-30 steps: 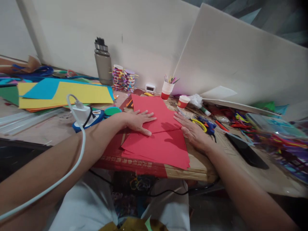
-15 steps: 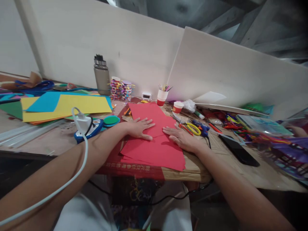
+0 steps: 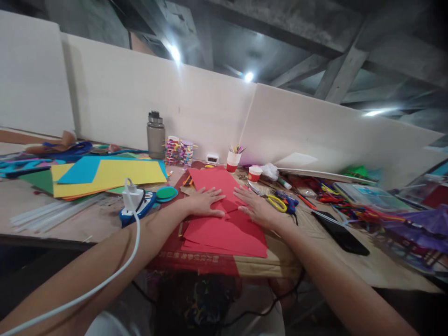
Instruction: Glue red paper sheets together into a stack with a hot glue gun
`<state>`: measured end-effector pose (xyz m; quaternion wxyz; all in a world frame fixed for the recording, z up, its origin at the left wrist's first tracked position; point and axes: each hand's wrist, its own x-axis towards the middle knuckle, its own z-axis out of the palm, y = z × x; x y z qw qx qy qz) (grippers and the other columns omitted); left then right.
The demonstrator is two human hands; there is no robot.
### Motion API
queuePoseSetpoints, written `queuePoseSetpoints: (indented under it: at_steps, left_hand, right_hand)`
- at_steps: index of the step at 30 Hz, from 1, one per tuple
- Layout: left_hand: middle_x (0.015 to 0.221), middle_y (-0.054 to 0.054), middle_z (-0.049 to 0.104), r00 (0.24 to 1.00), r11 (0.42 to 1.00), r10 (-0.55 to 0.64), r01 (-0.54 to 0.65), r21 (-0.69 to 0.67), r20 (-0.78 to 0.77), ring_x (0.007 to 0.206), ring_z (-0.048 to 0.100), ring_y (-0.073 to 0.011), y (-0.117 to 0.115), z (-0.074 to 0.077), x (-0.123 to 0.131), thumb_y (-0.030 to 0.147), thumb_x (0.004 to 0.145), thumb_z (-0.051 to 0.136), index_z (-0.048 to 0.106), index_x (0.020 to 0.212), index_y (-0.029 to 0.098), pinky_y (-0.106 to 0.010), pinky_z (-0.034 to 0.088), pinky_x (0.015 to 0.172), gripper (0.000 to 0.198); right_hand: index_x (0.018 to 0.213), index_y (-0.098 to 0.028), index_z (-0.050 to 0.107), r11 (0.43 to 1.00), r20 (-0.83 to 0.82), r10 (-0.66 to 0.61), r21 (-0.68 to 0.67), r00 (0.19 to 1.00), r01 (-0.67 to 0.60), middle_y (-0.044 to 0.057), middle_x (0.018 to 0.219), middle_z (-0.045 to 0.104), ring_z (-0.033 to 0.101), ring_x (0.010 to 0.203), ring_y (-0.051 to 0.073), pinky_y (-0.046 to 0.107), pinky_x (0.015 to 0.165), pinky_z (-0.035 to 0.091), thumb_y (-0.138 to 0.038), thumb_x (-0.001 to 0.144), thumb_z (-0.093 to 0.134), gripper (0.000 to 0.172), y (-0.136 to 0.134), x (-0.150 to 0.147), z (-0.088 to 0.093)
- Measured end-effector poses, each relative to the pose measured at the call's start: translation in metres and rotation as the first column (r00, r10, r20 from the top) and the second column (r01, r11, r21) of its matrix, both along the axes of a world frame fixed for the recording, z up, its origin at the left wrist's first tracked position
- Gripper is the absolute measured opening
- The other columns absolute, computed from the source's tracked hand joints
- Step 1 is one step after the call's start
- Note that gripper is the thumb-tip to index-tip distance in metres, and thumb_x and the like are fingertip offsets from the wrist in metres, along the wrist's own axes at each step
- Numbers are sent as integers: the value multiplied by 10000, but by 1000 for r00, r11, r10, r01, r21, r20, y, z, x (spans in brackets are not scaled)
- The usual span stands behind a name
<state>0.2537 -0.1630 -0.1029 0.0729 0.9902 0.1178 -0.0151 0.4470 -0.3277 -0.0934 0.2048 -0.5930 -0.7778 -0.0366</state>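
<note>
Several sheets of red paper (image 3: 226,235) lie overlapping on a flattened cardboard piece (image 3: 280,259) in front of me. My left hand (image 3: 206,202) rests flat on the left side of the sheets, fingers spread. On their right side lies my right hand (image 3: 255,206), palm down with the fingers stretched out. Neither hand grips anything. Close beyond my right hand are scissors with yellow handles (image 3: 276,203) and a blue tool (image 3: 291,203), its kind unclear. A white cable (image 3: 135,242) runs across my left forearm to a white plug on a blue power strip (image 3: 137,214).
Yellow paper (image 3: 126,176) and blue sheets lie at left, beside clear sticks (image 3: 56,213). A bottle (image 3: 156,136), wrapped cups (image 3: 186,153), a pencil cup (image 3: 233,161) and a small red-and-white cup (image 3: 255,174) stand at the back. A black phone (image 3: 341,233) lies right.
The camera view has tilted up, showing more ceiling and lights. My right hand has slid slightly forward on the red paper; my left hand stays flat on it.
</note>
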Motion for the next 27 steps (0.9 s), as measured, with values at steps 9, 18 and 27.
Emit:
queuePoseSetpoints:
  at_steps: [9,18,27]
  left_hand:
    - [1441,-167,406,990,992,49,-63,108,130,1284,374,-403,-4,3,-3,810,679,468,498,1332,235,-547,258,1036,871]
    - [1269,-82,536,990,982,-105,117,-147,91,1178,482,-262,8,22,-10,556,644,730,566,1209,234,-340,347,998,671]
    - [1181,-47,606,975,943,-166,201,-264,146,1108,539,-202,12,22,-7,397,728,703,670,938,214,-288,366,971,281]
  right_hand:
    - [1326,-173,529,1000,-121,2,28,993,1,134,1401,482,379,1344,244,486,1117,285,-393,933,446,458,36,-18,-5]
    - [1164,-207,640,998,-256,-5,53,967,19,99,1219,640,571,1158,229,443,1029,407,-344,873,563,331,21,3,1]
    - [1141,-230,659,988,-178,102,-96,979,-121,67,1178,660,596,1096,209,378,984,437,-301,810,664,338,22,-5,-4]
